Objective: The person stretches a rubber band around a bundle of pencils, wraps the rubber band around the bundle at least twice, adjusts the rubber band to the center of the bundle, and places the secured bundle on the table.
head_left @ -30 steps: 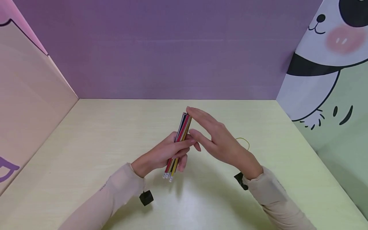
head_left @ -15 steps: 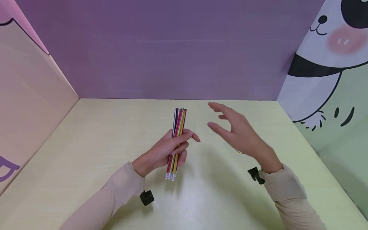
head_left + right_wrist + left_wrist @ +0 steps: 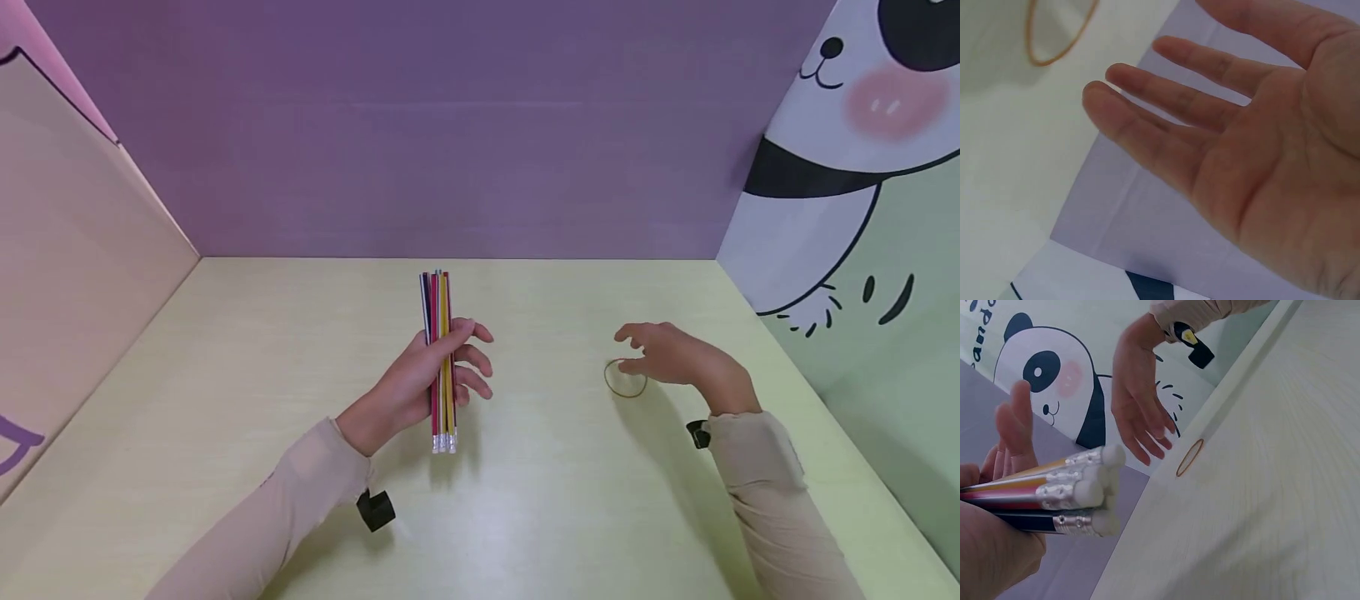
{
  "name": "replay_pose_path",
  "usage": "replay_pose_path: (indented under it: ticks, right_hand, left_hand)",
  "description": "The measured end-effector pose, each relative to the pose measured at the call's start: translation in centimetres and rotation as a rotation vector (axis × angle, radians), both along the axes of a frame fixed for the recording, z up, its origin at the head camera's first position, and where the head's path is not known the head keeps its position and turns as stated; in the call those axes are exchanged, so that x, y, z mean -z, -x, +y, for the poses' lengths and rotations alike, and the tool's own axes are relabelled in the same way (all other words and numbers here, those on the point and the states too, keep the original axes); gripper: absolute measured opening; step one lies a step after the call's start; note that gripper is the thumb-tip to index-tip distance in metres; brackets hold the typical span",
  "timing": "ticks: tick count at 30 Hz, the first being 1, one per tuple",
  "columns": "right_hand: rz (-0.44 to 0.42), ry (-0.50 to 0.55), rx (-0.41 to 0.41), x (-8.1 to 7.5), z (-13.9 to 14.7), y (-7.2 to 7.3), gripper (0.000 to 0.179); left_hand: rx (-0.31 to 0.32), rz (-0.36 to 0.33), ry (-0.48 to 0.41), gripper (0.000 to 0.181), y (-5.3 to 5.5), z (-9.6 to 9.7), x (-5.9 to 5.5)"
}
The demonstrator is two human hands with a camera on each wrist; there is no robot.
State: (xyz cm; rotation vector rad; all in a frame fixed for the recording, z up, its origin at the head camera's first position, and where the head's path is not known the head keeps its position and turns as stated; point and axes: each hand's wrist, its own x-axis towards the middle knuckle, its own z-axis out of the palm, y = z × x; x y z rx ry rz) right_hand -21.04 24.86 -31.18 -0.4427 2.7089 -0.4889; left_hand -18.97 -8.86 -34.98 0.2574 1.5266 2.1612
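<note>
My left hand (image 3: 405, 383) holds a bundle of pencils (image 3: 439, 417) upright over the table, thumb across the front and the other fingers loosely spread behind. The white eraser ends (image 3: 1088, 492) point down and stick out below the palm; the barrels are red, yellow, black and white. Farther right, my right hand (image 3: 684, 360) hovers with relaxed fingers (image 3: 1141, 137) and nothing between them. Just under its fingertips lies a thin yellowish rubber band (image 3: 627, 397) on the table, loop spread; the right wrist view catches one end of it.
A pale wooden table (image 3: 525, 517) stretches beneath both hands. Behind it rises a purple wall (image 3: 465, 133). A side panel (image 3: 90, 250) stands at left, and a green panel with a panda print (image 3: 862, 350) at right.
My right hand has left the pencil tips and moved right and down to the rubber band. My left hand has turned the pencils upright, shifted them slightly left and loosened its lower fingers.
</note>
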Motion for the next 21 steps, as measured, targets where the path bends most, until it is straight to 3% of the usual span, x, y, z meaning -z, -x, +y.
replay_pose_path:
  ticks: [9,21]
  right_hand:
    - [-0.070,-0.036,0.058,2.1,1.1,1.8,0.045]
    - [0.060,-0.068,0.091,4.5,0.2,3.2,0.011]
  left_hand:
    - [-0.004,-0.005,-0.020,0.029,0.0,0.2,0.0]
    - [0.046,-0.001,-0.075,0.042,0.2,0.1,0.2]
